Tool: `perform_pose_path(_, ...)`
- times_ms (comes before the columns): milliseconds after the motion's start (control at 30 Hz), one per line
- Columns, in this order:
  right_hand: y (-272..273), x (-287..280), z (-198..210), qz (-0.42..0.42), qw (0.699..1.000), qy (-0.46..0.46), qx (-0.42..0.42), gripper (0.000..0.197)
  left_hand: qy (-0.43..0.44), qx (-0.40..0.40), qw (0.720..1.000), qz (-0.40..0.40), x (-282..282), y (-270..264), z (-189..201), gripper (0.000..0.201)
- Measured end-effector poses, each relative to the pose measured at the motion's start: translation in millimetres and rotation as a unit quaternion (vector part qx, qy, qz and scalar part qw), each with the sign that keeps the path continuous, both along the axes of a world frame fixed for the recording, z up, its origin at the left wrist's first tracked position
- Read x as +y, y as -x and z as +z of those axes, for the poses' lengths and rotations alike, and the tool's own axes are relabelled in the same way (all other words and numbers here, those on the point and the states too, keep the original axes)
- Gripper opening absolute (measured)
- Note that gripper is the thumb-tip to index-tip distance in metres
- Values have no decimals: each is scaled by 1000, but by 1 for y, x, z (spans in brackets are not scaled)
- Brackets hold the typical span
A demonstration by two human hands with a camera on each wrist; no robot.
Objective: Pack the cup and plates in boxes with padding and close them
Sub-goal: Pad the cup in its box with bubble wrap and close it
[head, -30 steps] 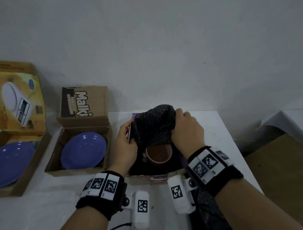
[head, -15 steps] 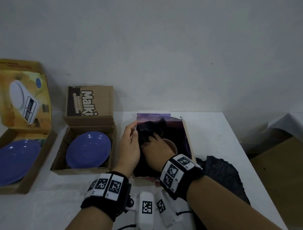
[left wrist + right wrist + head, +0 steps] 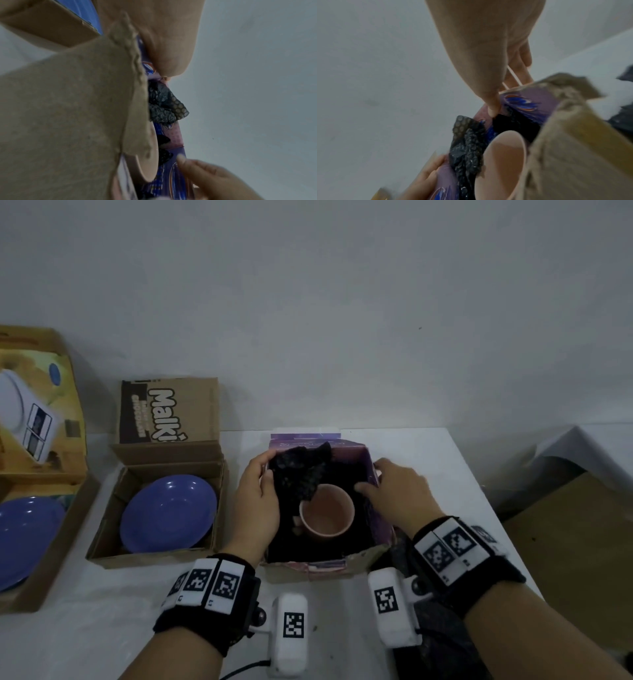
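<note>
A pink cup (image 3: 327,513) stands upright in the open purple box (image 3: 308,566) at the table's middle. Black bubble-wrap padding (image 3: 298,474) is bunched in the box's back left corner and overlaps the cup's rim. My left hand (image 3: 265,470) grips the box's left wall, thumb against the padding. My right hand (image 3: 380,477) pinches the right wall, thumb inside and fingers outside. The right wrist view shows the thumb (image 3: 491,106) on dark padding beside the cup (image 3: 501,162). The left wrist view shows the padding (image 3: 163,104) sticking up past the box's cardboard flap (image 3: 68,108).
Left of the purple box, an open Malki carton (image 3: 102,542) holds a blue plate (image 3: 168,513). A larger open box (image 3: 51,559) at far left holds another blue plate (image 3: 24,539). More black bubble wrap (image 3: 442,628) lies under my right wrist. The table's right edge is close.
The padding bundle held above the box by both hands went down inside beside the cup. My right hand then left it and took the box's right wall.
</note>
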State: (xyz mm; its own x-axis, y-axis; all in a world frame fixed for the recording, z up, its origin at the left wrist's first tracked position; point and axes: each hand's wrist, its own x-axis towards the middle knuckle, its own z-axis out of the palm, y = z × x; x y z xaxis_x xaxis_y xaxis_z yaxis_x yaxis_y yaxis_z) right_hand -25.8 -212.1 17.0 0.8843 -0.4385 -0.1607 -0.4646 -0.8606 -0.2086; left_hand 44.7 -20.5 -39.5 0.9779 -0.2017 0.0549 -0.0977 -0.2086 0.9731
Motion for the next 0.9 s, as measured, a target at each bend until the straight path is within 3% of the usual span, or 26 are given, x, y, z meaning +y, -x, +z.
perform_pose_path(67, 3, -3, -12, -13, 995, -101, 13, 26, -2, -1, 1000, -1, 1, -2, -1, 32)
perform_pose_path(100, 5, -2, -14, -24, 994, -102, 14, 23, -3, 1, 1000, -2, 2, -3, -3, 32)
perform_pose_path(167, 6, 5, -8, -3, 1000, 23, -4, 26, -9, 6, 1000, -1, 4, -5, -7, 30)
perform_pose_path(233, -1, 20, -2, 78, 983, 157, -57, 37, -14, 2, 1000, 0, 4, -6, -8, 28)
perform_pose_path(267, -6, 32, 0, 121, 980, 142, -66, 40, -13, -1, 1000, 2, 4, -5, -7, 27)
perform_pose_path(367, -21, 60, -5, 185, 983, 15, 6, 55, -10, -6, 1000, 7, 4, -4, -6, 28)
perform_pose_path(533, -47, 74, -18, 308, 942, 38, 123, 62, 2, -3, 1000, 10, 5, -1, -4, 28)
perform_pose_path(667, -57, 83, -20, 304, 926, 45, 221, 48, 12, -10, 1000, 18, 3, -1, -5, 26)
perform_pose_path(833, -56, 88, -14, 326, 917, 129, 190, 43, -8, -11, 1000, 26, 3, 0, -4, 28)
perform_pose_path(900, -54, 89, -19, 339, 918, 117, 169, 46, -17, -14, 999, 25, 3, 2, -3, 29)
